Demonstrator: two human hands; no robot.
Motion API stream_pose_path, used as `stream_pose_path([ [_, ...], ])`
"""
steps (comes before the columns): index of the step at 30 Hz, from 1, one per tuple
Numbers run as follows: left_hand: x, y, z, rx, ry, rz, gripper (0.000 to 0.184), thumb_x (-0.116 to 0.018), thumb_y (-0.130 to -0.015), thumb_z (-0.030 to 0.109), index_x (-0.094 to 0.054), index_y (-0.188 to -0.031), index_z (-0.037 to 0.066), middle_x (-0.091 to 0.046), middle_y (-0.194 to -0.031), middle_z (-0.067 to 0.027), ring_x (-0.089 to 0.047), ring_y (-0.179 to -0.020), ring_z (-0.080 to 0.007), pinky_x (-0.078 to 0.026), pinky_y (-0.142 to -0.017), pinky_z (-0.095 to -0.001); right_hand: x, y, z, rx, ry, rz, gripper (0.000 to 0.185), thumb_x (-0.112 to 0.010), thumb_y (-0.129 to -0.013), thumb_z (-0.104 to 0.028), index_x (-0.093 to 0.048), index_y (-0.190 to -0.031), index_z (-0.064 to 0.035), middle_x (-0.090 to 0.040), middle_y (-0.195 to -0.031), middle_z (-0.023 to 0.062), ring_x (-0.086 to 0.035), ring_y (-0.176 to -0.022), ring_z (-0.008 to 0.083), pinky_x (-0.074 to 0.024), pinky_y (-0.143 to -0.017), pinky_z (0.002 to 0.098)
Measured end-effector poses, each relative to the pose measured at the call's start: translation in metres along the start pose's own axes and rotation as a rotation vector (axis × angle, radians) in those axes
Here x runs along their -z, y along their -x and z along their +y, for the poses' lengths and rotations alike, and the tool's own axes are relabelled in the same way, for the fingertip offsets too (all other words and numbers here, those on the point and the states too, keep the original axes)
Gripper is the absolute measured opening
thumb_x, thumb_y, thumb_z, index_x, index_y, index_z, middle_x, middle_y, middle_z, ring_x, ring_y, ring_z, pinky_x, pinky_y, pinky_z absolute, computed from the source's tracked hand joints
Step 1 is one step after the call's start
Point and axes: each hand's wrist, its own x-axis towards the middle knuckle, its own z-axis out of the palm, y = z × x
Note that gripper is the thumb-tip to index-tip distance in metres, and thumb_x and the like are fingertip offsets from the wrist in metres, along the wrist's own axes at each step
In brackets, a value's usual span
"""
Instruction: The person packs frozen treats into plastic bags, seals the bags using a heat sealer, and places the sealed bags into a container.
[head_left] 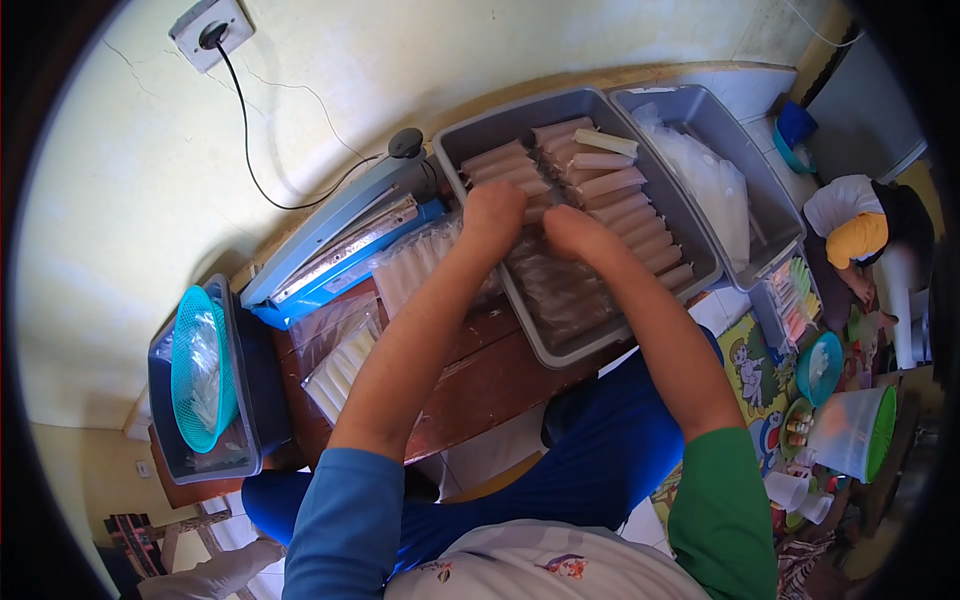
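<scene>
Both hands reach into a large grey tray (pixel 540 348) filled with rows of brownish tube-shaped packs (pixel 625 215). My left hand (pixel 494 215) is closed near the middle of the tray, beside the left row of packs. Close to its right, my right hand (pixel 575 232) is closed too, its fingertips pointing down between the packs. Whatever the fingers pinch is hidden or too small to name. Below the hands lies a clear plastic bag of brown packs (pixel 560 295). A paler pack (pixel 605 143) rests on top at the upper right.
A blue sealer (pixel 340 260) and bagged white tubes (pixel 345 370) lie left on the red-brown table (pixel 455 390). Further left, a dark bin (pixel 255 400) holds a turquoise basket (pixel 180 370). A second grey tray (pixel 785 225) holds plastic. Another person (pixel 850 220) sits at the right near tubs.
</scene>
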Motion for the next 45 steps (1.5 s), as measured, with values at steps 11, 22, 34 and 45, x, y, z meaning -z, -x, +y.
stream_pose_path([
  [11,0.005,-0.004,0.002,-0.014,-0.081,-0.173,0.031,-0.082,-0.06,0.025,-0.072,-0.083,0.005,-0.069,-0.086,-0.0132,-0.069,-0.082,-0.0275,-0.055,-0.07,-0.0374,0.02,0.005,0.021,-0.047,-0.236,-0.034,0.021,-0.062,-0.079,-0.006,-0.069,-0.098,0.0003,-0.067,-0.079,0.0178,-0.065,-0.056,0.0247,-0.052,-0.055,0.0383],
  [22,0.021,0.007,0.004,0.126,0.397,0.086,0.025,-0.074,-0.075,0.023,-0.069,-0.089,0.003,-0.069,-0.088,-0.0143,-0.068,-0.082,-0.0289,-0.053,-0.069,-0.0357,0.055,0.017,0.007,-0.05,-1.049,0.19,0.019,-0.066,-0.088,-0.019,-0.061,-0.088,0.0,-0.059,-0.075,0.0032,-0.057,-0.06,0.0118,-0.0476,-0.059,0.0285],
  [34,0.058,0.089,-0.003,0.153,1.591,-0.051,0.032,-0.066,-0.087,0.016,-0.058,-0.113,-0.002,-0.068,-0.099,-0.0087,-0.062,-0.089,-0.0123,-0.047,-0.08,-0.0264,0.053,0.027,-0.064,0.335,-1.62,0.461,0.022,-0.061,-0.091,-0.012,-0.056,-0.108,0.0003,-0.058,-0.084,0.0045,-0.058,-0.076,0.0121,-0.0507,-0.07,0.0268],
  [45,0.054,0.153,-0.011,0.524,1.594,0.113,0.047,-0.076,-0.079,0.013,-0.054,-0.117,-0.002,-0.066,-0.094,-0.0098,-0.063,-0.084,-0.0132,-0.051,-0.072,-0.0247,0.013,0.046,-0.107,0.278,-1.225,0.181,0.044,-0.069,-0.085,-0.017,-0.052,-0.118,0.005,-0.067,-0.098,0.0141,-0.065,-0.089,0.0175,-0.0511,-0.076,0.0304],
])
